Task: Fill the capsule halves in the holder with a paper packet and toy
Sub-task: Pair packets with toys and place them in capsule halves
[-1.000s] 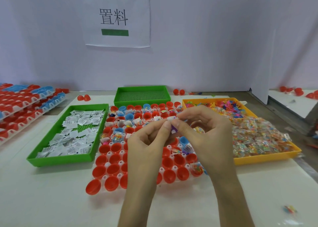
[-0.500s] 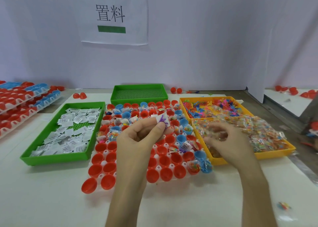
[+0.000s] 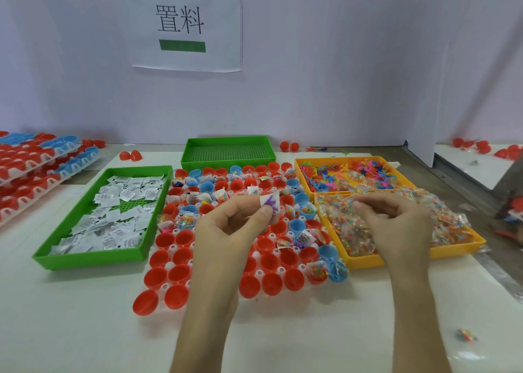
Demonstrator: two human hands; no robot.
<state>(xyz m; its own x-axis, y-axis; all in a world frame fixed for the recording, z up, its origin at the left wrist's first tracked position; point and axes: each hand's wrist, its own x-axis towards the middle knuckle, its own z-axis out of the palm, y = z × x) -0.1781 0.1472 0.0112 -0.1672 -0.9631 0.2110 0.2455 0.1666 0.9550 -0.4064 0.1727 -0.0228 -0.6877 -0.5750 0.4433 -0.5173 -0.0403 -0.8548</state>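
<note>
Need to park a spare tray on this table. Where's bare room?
Bare table near-left, bordered by the green packet tray and the capsule holder. Smaller patch near-right below the yellow tray, with one stray toy bag. The back green tray is empty. Crowded: trays and holder sit edge to edge mid-table.

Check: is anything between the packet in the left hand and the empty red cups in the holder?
Nothing visible. The left hand pinches the packet over the holder, and empty red cups sit open beneath it.

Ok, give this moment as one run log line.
left hand: pinches packet with purple toy | right hand: at bags in orange tray | holder: partly filled
</note>
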